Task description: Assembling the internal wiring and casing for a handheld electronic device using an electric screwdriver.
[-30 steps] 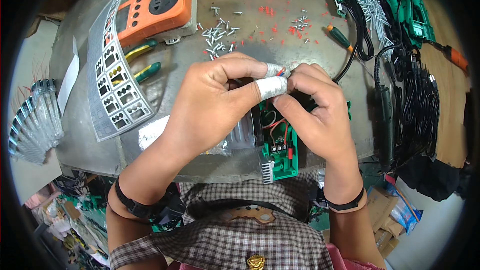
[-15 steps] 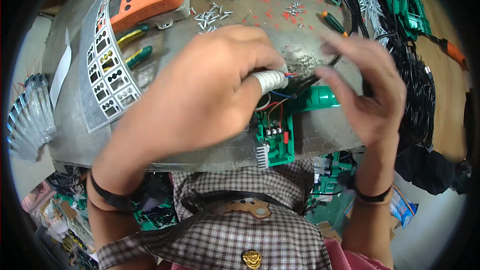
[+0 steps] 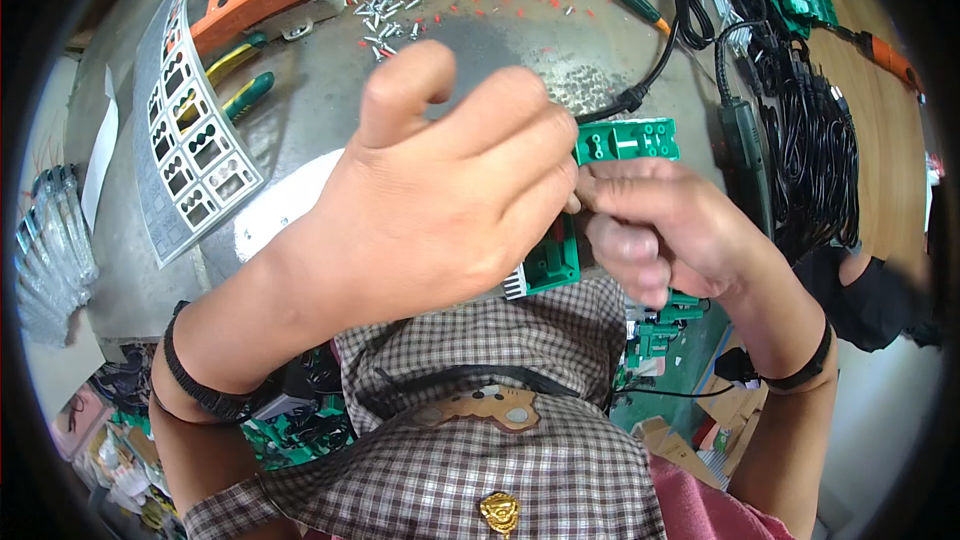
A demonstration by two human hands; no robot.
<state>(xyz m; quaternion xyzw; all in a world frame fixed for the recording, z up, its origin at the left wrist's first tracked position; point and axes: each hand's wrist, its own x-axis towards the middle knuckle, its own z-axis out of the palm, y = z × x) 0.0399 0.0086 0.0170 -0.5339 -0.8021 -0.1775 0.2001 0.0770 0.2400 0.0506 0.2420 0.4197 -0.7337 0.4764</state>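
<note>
Green plastic: box (image 3: 553, 270), hollow and straight-walled, at the near edge of the scuffed grey bench (image 3: 320, 90), mostly covered by the left hand (image 3: 460, 180) and right hand (image 3: 670, 225)
Left fingers: bent, one hooked apart from the rest, tips hidden, so what they grip cannot be told
Right fingers: thumb and forefinger brought together by the left fingertips, the others curled and a little blurred; cannot tell whether anything is pinched
Cover: a green trough (image 3: 655, 140) with round bosses, just beyond the hands
Cable: smooth black cord (image 3: 662, 65), curving down to a thicker sleeve beside the trough
Screws: slim silvery metal (image 3: 385, 12), loosely heaped
Screwdriver: green and orange handle (image 3: 640, 6), lying aslant
Stickers: flat printed sheet (image 3: 205, 155), curled along the left
Apron: checked woven cloth (image 3: 480, 340), softly creased
</note>
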